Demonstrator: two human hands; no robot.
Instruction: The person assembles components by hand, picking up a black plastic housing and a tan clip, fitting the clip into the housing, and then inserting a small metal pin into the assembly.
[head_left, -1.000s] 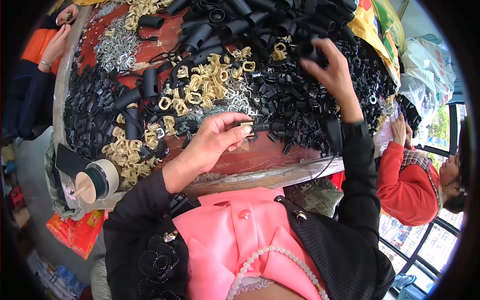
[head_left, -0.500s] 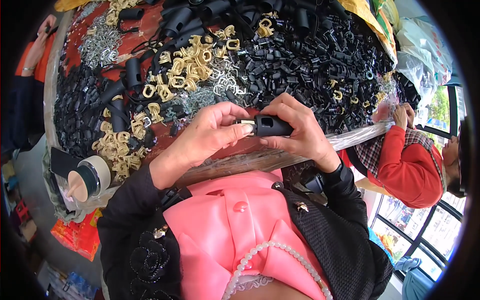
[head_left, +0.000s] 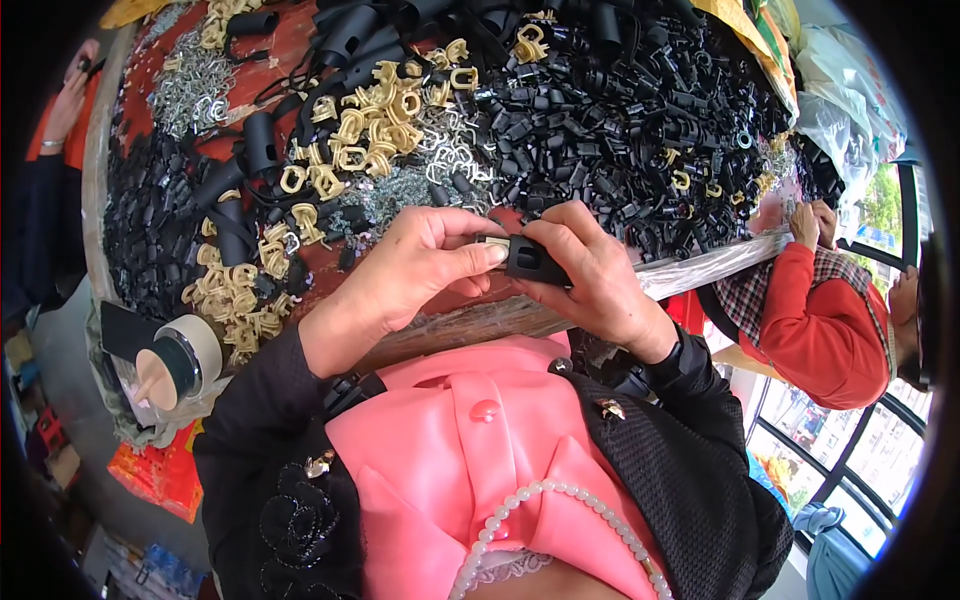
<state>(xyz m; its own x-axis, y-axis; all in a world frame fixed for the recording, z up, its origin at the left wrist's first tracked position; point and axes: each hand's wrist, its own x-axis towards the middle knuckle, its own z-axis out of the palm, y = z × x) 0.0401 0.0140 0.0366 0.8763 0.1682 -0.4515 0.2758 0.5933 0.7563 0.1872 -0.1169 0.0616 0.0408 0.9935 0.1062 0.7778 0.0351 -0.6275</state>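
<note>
Just above the table's near edge, my right hand (head_left: 600, 280) is closed around a short black plastic tube (head_left: 528, 260) with an oval slot in its side. My left hand (head_left: 415, 265) pinches a small cream-and-black part (head_left: 494, 242) between thumb and fingers. That part meets the tube's left end; how deep it sits inside cannot be made out. Behind my left hand lie cream plastic ring-shaped clips (head_left: 385, 125), silver metal hooks (head_left: 455, 150) and a heap of small grey metal pieces (head_left: 395, 200). Past my right hand spreads a large pile of small black plastic parts (head_left: 580, 150).
The red table (head_left: 340, 290) has a wooden edge (head_left: 440, 335). A tape roll (head_left: 205, 345) stands at its left corner beside a dark flat object (head_left: 128, 328). More black tubes (head_left: 262, 140) lie at the back left. A co-worker in red sleeves (head_left: 815, 335) sits at right; another person's hand (head_left: 68, 105) shows at far left.
My right hand has rolled the black tube, and its fingers now cover more of its right end. The slot is turned lower. My left hand keeps its pinch at the tube's end.
</note>
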